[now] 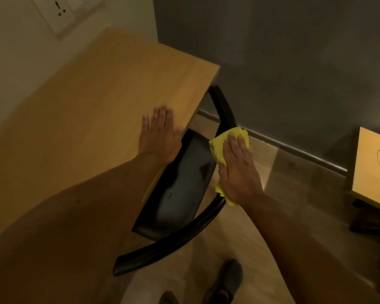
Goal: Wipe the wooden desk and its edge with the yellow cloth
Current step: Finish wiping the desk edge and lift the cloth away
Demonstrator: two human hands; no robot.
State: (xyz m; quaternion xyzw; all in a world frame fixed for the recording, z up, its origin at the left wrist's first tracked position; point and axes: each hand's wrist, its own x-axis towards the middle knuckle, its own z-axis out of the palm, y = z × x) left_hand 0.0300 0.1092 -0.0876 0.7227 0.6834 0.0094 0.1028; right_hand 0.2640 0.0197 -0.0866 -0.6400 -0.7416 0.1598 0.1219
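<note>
Two flat, straight-fingered hands: left hand [159, 139] on the wooden desk [86, 102], right hand [239, 172] atop the yellow cloth [217, 148].

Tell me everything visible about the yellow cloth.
The yellow cloth is bright, soft-looking fabric, folded into a layered wad. The right hand lies over it, fingers straight, hiding its middle; a corner pokes out by the wrist. It is off the desk, right of its edge, above the black chair; whether it touches the chair is unclear.
</note>
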